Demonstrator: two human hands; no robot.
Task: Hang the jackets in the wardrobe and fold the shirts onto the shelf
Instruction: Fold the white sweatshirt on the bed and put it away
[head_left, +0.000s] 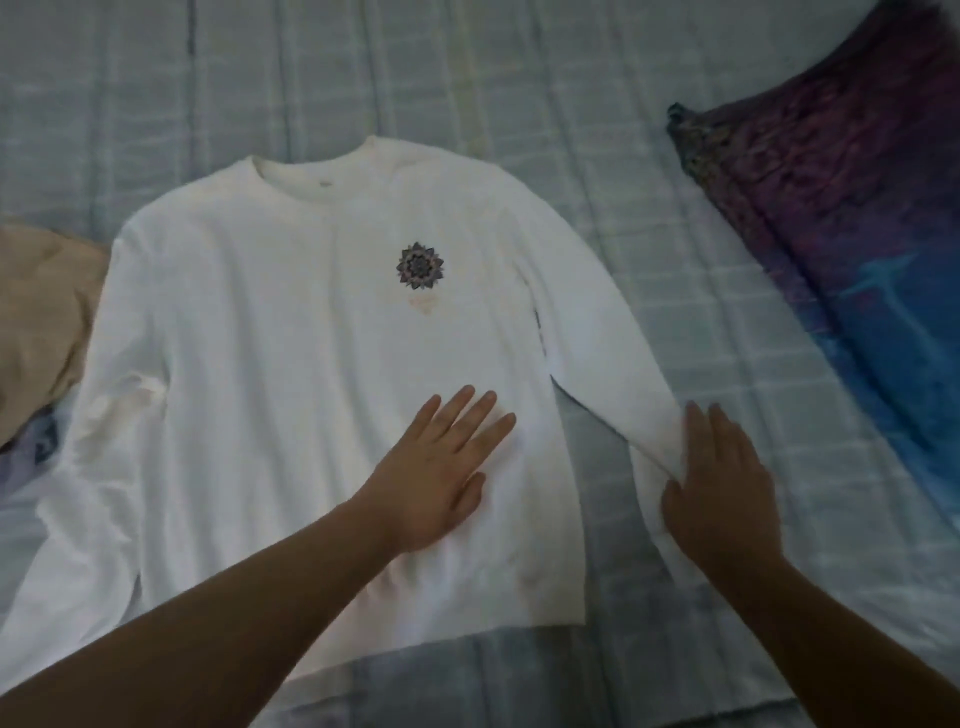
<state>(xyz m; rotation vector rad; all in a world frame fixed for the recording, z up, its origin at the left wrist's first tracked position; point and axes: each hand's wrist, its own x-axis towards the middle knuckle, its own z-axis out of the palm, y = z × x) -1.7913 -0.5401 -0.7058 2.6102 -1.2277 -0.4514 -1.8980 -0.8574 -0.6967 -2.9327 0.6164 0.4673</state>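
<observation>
Underneath both hands lay a bed cover (649, 218) in pale grey-blue checks, and it filled almost the whole view. On it a white long-sleeved shirt (291, 364) was spread flat with the front up, the collar at the far side from the hands and the hem near the person. To the far right of the right hand lay a dark cloth (852, 218), purple at the top and blue lower down. Far to the left of the left hand, touching the shirt's sleeve on that side, a beige cloth (36, 322) was partly in view. The left hand (441, 467) rested flat on the lower front of the shirt, the fingers straight and a little apart, gripping nothing. Above its fingertips, on the chest, sat a small dark flower-shaped print (420, 265). The right hand (722, 488) rested on the end of the shirt's other sleeve, which lay stretched out beside the body of the shirt; the fingers looked straight, but I cannot tell if the thumb pinched the fabric.
</observation>
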